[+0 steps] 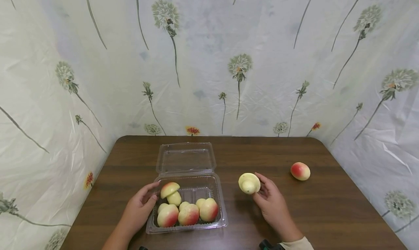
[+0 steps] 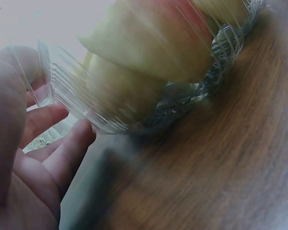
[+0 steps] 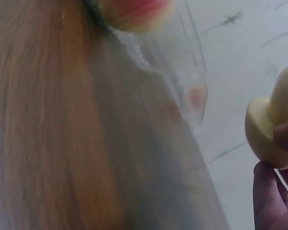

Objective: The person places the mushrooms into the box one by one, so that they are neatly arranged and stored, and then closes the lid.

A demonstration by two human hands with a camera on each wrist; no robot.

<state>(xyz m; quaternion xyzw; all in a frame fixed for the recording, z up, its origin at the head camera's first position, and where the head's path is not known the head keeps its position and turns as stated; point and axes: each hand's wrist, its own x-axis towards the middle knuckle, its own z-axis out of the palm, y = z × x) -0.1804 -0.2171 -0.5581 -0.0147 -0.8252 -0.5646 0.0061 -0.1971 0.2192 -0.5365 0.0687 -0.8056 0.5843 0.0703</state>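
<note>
My right hand (image 1: 273, 205) pinches a pale yellow toy mushroom (image 1: 249, 183) by its cap, held to the right of the clear plastic container (image 1: 220, 206). Its stem points toward the head camera. In the right wrist view, fingers also hold this mushroom (image 3: 261, 129) at the right edge. My left hand (image 1: 139, 208) grips the container's left rim, with fingertips against its ribbed wall (image 2: 81, 108) in the left wrist view. Inside, one mushroom (image 1: 171, 192) shows its red-and-yellow cap above its stem. Several others lie along the near side, including one mushroom (image 1: 209, 210) at the right.
The container's lid (image 1: 186, 158) is hinged back toward the rear of the brown wooden table (image 1: 255, 151). A rounded red-and-yellow piece (image 1: 300, 171) lies at the right, its underside hidden. Behind the table hangs a flower-patterned sheet (image 1: 203, 60).
</note>
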